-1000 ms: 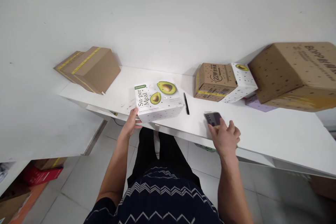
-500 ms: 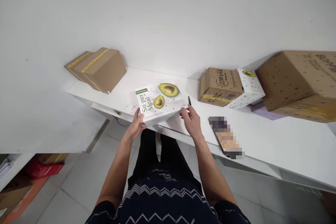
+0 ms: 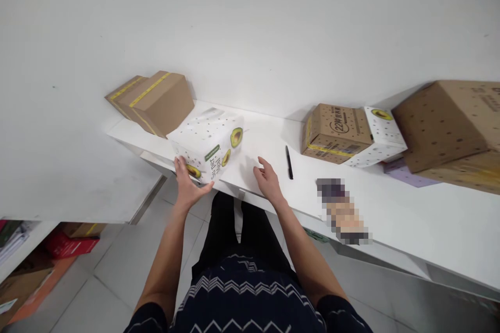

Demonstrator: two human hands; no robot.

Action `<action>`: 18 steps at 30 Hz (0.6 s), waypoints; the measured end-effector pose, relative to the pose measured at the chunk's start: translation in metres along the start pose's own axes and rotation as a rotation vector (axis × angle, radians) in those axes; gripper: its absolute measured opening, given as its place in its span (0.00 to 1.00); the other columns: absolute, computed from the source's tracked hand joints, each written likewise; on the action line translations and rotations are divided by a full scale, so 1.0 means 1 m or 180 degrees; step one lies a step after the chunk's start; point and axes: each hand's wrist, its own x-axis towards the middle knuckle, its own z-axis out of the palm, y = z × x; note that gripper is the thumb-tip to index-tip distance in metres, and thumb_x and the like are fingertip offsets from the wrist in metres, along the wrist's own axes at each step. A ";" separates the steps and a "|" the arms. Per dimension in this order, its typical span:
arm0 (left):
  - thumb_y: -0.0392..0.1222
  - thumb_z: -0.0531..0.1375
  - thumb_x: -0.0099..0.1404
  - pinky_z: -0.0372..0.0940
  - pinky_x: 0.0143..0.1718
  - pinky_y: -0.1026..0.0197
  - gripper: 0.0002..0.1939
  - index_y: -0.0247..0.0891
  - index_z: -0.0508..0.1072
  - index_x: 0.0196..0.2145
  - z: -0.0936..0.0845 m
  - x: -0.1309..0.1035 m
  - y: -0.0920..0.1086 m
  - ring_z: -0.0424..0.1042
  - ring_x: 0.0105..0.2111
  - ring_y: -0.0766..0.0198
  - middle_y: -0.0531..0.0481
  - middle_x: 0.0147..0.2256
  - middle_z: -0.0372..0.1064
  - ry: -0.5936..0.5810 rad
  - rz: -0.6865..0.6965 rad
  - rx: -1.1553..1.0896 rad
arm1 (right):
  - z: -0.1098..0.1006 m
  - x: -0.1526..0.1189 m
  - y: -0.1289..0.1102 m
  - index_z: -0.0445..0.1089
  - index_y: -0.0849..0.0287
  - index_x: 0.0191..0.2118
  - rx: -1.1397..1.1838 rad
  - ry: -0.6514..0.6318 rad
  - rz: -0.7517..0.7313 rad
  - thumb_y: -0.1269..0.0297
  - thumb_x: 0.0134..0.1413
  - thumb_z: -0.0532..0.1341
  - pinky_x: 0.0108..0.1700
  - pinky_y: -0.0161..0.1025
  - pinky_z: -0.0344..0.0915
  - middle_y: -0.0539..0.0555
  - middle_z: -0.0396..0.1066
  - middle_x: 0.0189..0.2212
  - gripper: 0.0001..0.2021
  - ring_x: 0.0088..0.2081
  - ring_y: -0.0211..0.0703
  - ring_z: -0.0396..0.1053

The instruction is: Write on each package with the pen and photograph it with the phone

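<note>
A white box with avocado pictures (image 3: 203,138) stands near the front edge of the white counter, turned so its printed front faces right. My left hand (image 3: 189,184) grips its near lower end, with the thumb and fingers spread around it. To the right of the box, my right hand (image 3: 267,179) is above the counter, its fingers slightly curled and apart, holding nothing. Beyond my right hand lies a black pen (image 3: 289,162).
Brown boxes with yellow tape (image 3: 164,101) stand at the left. At the right are a dotted brown box (image 3: 338,132), a white avocado box (image 3: 385,135), a purple box (image 3: 412,174) and a large carton (image 3: 449,119). A blurred-out phone-like object (image 3: 344,212) lies near the front edge.
The white box has turned from lying with its large printed face up to standing, and has shifted left. My right hand has let go of it. The pen is now fully visible.
</note>
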 end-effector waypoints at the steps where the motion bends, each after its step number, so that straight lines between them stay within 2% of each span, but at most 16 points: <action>1: 0.56 0.75 0.42 0.43 0.67 0.33 0.74 0.37 0.34 0.73 0.000 0.009 -0.006 0.33 0.72 0.33 0.28 0.73 0.26 0.0052 0.0058 0.0316 | 0.000 -0.003 0.005 0.66 0.58 0.61 -0.0147 0.0025 -0.0118 0.52 0.60 0.57 0.49 0.51 0.71 0.65 0.66 0.60 0.26 0.46 0.50 0.73; 3: 0.56 0.74 0.43 0.40 0.67 0.30 0.74 0.32 0.32 0.72 0.002 0.032 -0.017 0.27 0.72 0.32 0.24 0.72 0.23 0.0058 0.0009 0.0677 | -0.004 -0.008 0.018 0.67 0.59 0.59 -0.0434 0.0036 -0.0358 0.55 0.60 0.56 0.44 0.50 0.73 0.65 0.69 0.55 0.24 0.42 0.48 0.73; 7: 0.55 0.74 0.43 0.42 0.67 0.31 0.75 0.30 0.30 0.72 0.007 0.083 -0.037 0.27 0.72 0.32 0.23 0.71 0.21 0.0091 -0.0303 0.0928 | -0.018 -0.015 0.039 0.70 0.58 0.53 -0.0732 0.0161 -0.0704 0.58 0.60 0.56 0.39 0.48 0.74 0.62 0.70 0.48 0.18 0.34 0.44 0.72; 10: 0.54 0.74 0.44 0.41 0.67 0.31 0.73 0.30 0.30 0.72 0.011 0.117 -0.044 0.27 0.72 0.33 0.23 0.71 0.20 0.0138 -0.0501 0.0987 | -0.024 -0.018 0.048 0.71 0.57 0.50 -0.0735 0.0279 -0.0775 0.60 0.61 0.55 0.37 0.46 0.75 0.60 0.71 0.44 0.15 0.33 0.43 0.72; 14: 0.53 0.73 0.46 0.42 0.67 0.30 0.72 0.31 0.29 0.71 0.015 0.149 -0.050 0.29 0.72 0.35 0.23 0.71 0.21 0.0242 -0.0648 0.1007 | -0.022 -0.021 0.050 0.72 0.56 0.47 -0.0648 0.0356 -0.0915 0.62 0.61 0.55 0.38 0.44 0.75 0.59 0.72 0.44 0.13 0.36 0.43 0.73; 18: 0.53 0.73 0.46 0.45 0.67 0.31 0.72 0.31 0.29 0.71 0.021 0.170 -0.063 0.31 0.72 0.34 0.22 0.71 0.23 0.0301 -0.0656 0.1063 | -0.022 -0.022 0.049 0.73 0.55 0.44 -0.0604 0.0382 -0.1040 0.64 0.61 0.56 0.39 0.43 0.75 0.58 0.73 0.42 0.11 0.36 0.43 0.73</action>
